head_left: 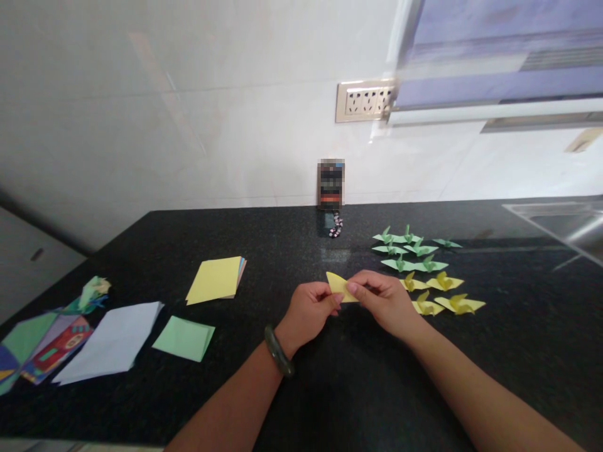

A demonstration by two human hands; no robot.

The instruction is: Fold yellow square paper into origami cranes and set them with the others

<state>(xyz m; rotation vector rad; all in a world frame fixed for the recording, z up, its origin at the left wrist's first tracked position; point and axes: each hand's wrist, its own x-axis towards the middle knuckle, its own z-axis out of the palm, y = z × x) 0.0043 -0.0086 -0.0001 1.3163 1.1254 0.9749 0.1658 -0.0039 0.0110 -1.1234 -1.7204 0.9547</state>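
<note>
Between my two hands is a small folded piece of yellow paper [338, 286], held up a little over the dark countertop. My left hand [311, 309] pinches its lower left part, and a bangle [277, 351] circles that wrist. The thumb and fingers of my right hand [382, 300] are closed on the paper's right side. Just right of that hand are several yellow paper cranes [460, 304], partly hidden by it. Behind them stand several green paper cranes [400, 263] in rows.
Left on the black countertop [264, 389] lie a stack of yellow-topped paper [214, 280], green paper sheets [184, 339], white sheets [115, 344] and a colourful packet [59, 348]. A phone [331, 183] with a beaded strap leans on the wall below a socket panel [365, 100]. A sink edge [556, 232] is far right.
</note>
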